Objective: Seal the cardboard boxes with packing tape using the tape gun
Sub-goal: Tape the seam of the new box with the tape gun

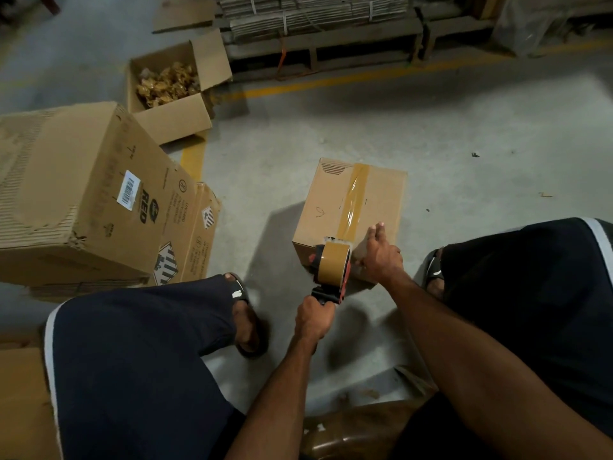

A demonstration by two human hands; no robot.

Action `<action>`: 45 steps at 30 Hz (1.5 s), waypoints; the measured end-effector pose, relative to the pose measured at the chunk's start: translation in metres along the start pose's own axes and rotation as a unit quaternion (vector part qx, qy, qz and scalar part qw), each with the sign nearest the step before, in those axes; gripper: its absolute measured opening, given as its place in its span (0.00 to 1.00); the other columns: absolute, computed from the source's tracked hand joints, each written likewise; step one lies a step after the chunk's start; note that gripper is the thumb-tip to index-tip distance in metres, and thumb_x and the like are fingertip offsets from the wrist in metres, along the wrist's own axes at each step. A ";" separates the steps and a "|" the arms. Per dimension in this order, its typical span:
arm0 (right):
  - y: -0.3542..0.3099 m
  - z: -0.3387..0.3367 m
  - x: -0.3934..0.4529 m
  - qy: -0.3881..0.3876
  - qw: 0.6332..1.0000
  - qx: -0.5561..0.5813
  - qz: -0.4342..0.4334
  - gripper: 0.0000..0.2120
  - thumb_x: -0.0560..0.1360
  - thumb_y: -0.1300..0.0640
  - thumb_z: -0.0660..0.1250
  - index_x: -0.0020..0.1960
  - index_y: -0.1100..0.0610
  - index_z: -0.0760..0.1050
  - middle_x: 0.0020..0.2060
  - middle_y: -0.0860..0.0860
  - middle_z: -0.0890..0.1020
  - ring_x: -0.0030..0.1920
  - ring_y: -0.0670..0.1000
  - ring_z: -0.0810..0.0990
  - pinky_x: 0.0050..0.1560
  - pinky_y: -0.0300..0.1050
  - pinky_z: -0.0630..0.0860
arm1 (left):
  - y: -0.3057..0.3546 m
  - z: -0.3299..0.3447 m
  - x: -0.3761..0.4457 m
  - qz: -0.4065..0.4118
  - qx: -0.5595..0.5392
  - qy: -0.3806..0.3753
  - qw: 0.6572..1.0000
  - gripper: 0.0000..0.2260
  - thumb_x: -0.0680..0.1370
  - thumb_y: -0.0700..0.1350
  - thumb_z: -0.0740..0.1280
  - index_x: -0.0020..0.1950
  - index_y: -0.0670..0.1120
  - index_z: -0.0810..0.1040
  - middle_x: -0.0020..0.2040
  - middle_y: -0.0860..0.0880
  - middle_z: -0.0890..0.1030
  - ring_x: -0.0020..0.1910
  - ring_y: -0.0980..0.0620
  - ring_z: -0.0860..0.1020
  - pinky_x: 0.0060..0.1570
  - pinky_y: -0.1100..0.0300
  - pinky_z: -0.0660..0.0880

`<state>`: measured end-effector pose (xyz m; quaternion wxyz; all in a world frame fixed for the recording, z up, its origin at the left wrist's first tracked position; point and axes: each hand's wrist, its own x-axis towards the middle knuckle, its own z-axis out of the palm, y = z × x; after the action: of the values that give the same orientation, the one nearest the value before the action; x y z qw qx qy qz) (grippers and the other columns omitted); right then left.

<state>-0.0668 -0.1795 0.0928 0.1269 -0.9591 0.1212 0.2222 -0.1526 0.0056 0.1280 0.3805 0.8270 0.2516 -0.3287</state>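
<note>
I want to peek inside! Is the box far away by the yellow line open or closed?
Open. The far box has its flaps standing up and out, and crumpled brownish stuff shows inside.

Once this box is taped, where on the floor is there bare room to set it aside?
Bare concrete lies right of the small box, up to the yellow line. Left is crowded: the large printed box, the open box.

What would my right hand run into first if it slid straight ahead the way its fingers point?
The right hand lies flat on the small cardboard box, fingers pointing along the top. Ahead is only bare cardboard beside the tape strip, then the far edge; beyond looks like open floor, though depth is unclear.
</note>
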 end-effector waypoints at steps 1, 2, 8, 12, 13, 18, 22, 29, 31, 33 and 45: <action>0.000 0.000 0.001 -0.001 1.000 0.001 0.003 0.52 0.78 0.45 0.73 0.84 0.60 0.40 0.83 0.58 0.40 0.67 0.71 0.74 0.61 0.61 0.78 | 0.002 0.001 0.004 -0.001 0.000 0.000 1.000 0.14 0.71 0.49 0.64 0.52 0.43 0.80 0.47 0.42 0.83 0.47 0.41 0.83 0.45 0.48 0.81; 0.000 0.000 0.001 -0.004 1.000 0.002 0.003 0.51 0.78 0.45 0.72 0.84 0.60 0.41 0.83 0.58 0.40 0.68 0.71 0.73 0.62 0.61 0.78 | 0.004 0.002 0.006 0.000 0.000 0.003 1.000 0.12 0.72 0.48 0.65 0.51 0.43 0.80 0.47 0.42 0.83 0.47 0.42 0.83 0.45 0.48 0.81; -0.004 -0.013 0.004 -0.054 0.991 0.123 0.024 0.34 0.83 0.40 0.60 0.82 0.55 0.56 0.83 0.54 0.50 0.78 0.77 0.49 0.73 0.77 0.49 | 0.006 0.007 0.009 0.018 0.056 0.035 0.998 0.13 0.80 0.47 0.67 0.61 0.41 0.77 0.54 0.43 0.81 0.55 0.41 0.80 0.46 0.54 0.71; -0.007 -0.036 -0.019 -0.097 0.912 0.397 -0.022 0.35 0.82 0.31 0.51 0.80 0.52 0.66 0.79 0.55 0.65 0.79 0.62 0.61 0.77 0.63 0.60 | 0.007 0.013 0.011 0.012 0.065 0.047 0.997 0.17 0.80 0.49 0.68 0.64 0.41 0.76 0.61 0.41 0.80 0.59 0.39 0.79 0.51 0.50 0.74; -0.008 -0.042 -0.025 -0.129 0.885 0.447 -0.034 0.38 0.80 0.30 0.55 0.81 0.54 0.63 0.80 0.55 0.64 0.79 0.60 0.63 0.76 0.59 0.62 | 0.006 0.014 0.011 0.014 0.075 0.051 0.996 0.17 0.80 0.50 0.68 0.64 0.41 0.77 0.61 0.41 0.80 0.59 0.39 0.79 0.52 0.51 0.74; -0.023 -0.045 -0.050 -0.134 0.971 0.160 -0.113 0.75 0.50 0.21 0.75 0.84 0.50 0.42 0.80 0.57 0.58 0.78 0.62 0.62 0.78 0.68 0.58 | 0.000 0.013 0.006 0.031 0.100 0.065 0.992 0.15 0.78 0.53 0.67 0.60 0.45 0.79 0.57 0.42 0.81 0.57 0.39 0.80 0.52 0.52 0.76; -0.011 -0.012 -0.072 -0.025 0.993 0.089 -0.079 0.66 0.54 0.31 0.83 0.80 0.54 0.53 0.73 0.53 0.68 0.71 0.58 0.71 0.73 0.68 0.64 | -0.005 0.010 0.006 0.055 0.157 0.080 0.983 0.12 0.79 0.52 0.68 0.60 0.49 0.77 0.59 0.45 0.80 0.58 0.41 0.79 0.53 0.49 0.78; -0.001 -0.005 -0.071 0.016 0.991 0.119 -0.053 0.53 0.53 0.30 0.82 0.69 0.51 0.66 0.62 0.49 0.76 0.61 0.55 0.78 0.68 0.70 0.66 | 0.001 0.014 0.006 0.076 0.192 0.058 0.977 0.15 0.80 0.50 0.68 0.64 0.47 0.76 0.62 0.45 0.79 0.61 0.41 0.78 0.56 0.50 0.76; -0.002 -0.005 -0.073 0.026 0.992 0.112 -0.050 0.52 0.53 0.30 0.81 0.68 0.51 0.67 0.62 0.48 0.77 0.61 0.55 0.78 0.68 0.70 0.66 | 0.001 0.014 0.008 0.081 0.192 0.049 0.977 0.14 0.80 0.50 0.68 0.64 0.47 0.76 0.62 0.44 0.79 0.62 0.42 0.78 0.56 0.50 0.75; -0.005 -0.003 -0.075 0.037 0.993 0.104 -0.043 0.52 0.53 0.30 0.81 0.69 0.51 0.68 0.62 0.48 0.78 0.61 0.56 0.79 0.68 0.71 0.65 | -0.001 0.015 0.011 0.084 0.191 0.044 0.977 0.13 0.80 0.49 0.67 0.63 0.47 0.75 0.62 0.44 0.79 0.61 0.42 0.78 0.56 0.50 0.75; -0.011 -0.001 -0.081 0.053 0.991 0.120 -0.016 0.47 0.51 0.28 0.78 0.63 0.48 0.69 0.58 0.46 0.79 0.59 0.55 0.80 0.65 0.69 0.70 | -0.001 0.021 0.019 0.062 0.191 0.038 0.979 0.14 0.80 0.50 0.68 0.63 0.47 0.75 0.62 0.44 0.78 0.61 0.41 0.77 0.55 0.48 0.75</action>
<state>-0.1333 -0.1554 0.1328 0.2384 -0.9490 0.1384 0.1531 -0.1479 -0.0075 0.1036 0.2252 0.9102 0.1467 -0.3152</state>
